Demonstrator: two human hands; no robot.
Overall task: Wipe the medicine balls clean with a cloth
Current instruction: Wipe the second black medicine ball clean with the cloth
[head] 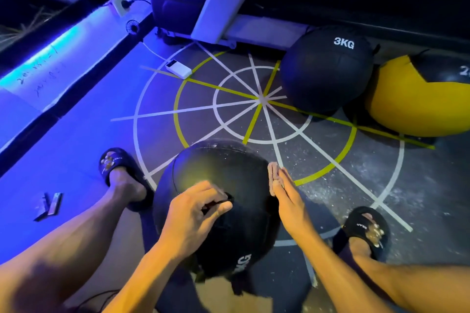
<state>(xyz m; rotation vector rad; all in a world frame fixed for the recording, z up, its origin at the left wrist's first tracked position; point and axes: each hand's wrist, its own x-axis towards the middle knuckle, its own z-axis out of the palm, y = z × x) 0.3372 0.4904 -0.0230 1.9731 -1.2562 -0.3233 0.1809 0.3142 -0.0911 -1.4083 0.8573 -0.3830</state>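
Far left, two small flat dark bars [50, 204] lie on the blue-lit floor [76, 140]. A black slide sandal [119, 173] is on the left foot. Between the feet sits the black medicine ball [216, 175], matt, round, seamed, dusted with pale specks along its top, part of a white "KG" mark showing near its lower side. The left hand [195, 216] rests on top of it, its grip curled and pinched on a small black tab. The right hand [290, 201], fingers straight and together, presses a folded pale cloth [273, 176] against the ball's right flank. Beyond, a white power bank [178, 69] lies on the floor markings. Farther right stand a black 3KG ball [328, 68] and a yellow-and-black ball [417, 99], touching.
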